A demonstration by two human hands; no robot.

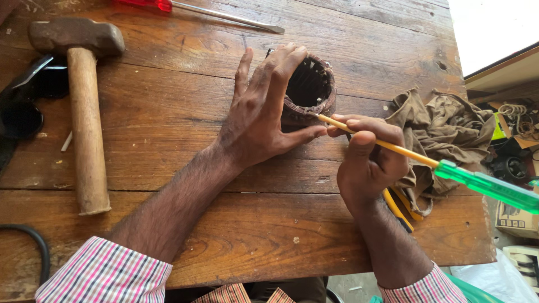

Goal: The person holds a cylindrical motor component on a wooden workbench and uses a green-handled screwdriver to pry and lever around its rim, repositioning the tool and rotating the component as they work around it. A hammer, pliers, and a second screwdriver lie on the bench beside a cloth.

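Observation:
A dark round motor stator with copper windings stands on the wooden table, its hollow core facing up. My left hand wraps around its left side, fingers over the rim and thumb below. My right hand grips a screwdriver with a yellow shaft and green transparent handle. Its tip touches the stator's lower right edge.
A hammer with a wooden handle lies at the left. A red-handled screwdriver rests at the table's far edge. A brown rag lies at the right, with yellow-handled pliers under my right wrist. Black parts sit at far left.

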